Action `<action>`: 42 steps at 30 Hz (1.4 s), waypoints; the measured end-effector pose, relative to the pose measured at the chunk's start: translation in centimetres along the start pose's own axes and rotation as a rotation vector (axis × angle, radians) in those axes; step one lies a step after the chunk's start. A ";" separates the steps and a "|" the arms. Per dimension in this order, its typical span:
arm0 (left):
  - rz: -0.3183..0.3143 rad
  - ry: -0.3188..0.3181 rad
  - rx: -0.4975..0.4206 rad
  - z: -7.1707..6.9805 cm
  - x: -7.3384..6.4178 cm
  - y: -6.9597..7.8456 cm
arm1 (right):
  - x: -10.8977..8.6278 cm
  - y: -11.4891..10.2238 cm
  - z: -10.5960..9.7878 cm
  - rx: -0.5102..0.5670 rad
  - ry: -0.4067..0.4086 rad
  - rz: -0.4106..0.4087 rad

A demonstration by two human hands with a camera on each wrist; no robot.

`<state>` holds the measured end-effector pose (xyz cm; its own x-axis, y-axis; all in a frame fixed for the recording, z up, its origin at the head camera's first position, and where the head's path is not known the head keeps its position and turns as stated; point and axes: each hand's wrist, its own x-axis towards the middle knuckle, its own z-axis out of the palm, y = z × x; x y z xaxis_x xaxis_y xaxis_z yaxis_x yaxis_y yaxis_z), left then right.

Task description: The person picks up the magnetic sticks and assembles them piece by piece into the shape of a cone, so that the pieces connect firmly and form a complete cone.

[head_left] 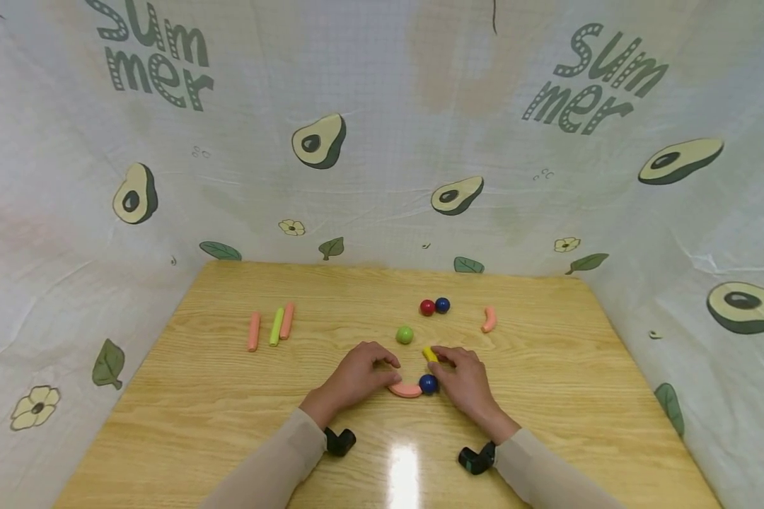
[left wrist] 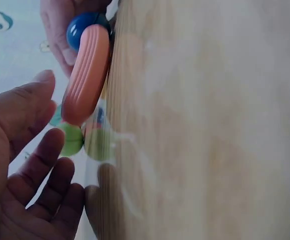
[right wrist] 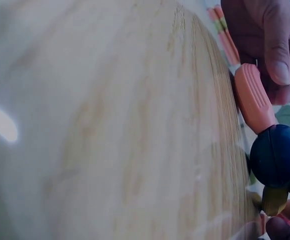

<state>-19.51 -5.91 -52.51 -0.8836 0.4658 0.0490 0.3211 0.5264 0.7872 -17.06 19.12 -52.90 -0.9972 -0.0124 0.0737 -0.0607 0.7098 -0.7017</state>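
Yellow piece, well in from counter's far edge.
Right hand pinches it; left hand, fingers relaxed, beside curved pink piece.

Low in the head view, the right hand hides part of the yellow stick; the sleeves run off the bottom edge, an avocado print off the right. In the left wrist view, the left edge cuts the left hand, the pink curved piece near the top covers part of the blue ball, and the tabletop is blurred.
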 end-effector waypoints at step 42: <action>-0.049 -0.061 0.001 -1.0 7.6 -1.0 | 0.0 -0.5 0.1 -0.001 0.014 0.010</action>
<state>-26.88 -3.66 -52.30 -0.8761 0.4814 -0.0272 0.2781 0.5506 0.7871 -17.00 18.69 -52.60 -0.9971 0.0045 0.0766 -0.0507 0.7105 -0.7018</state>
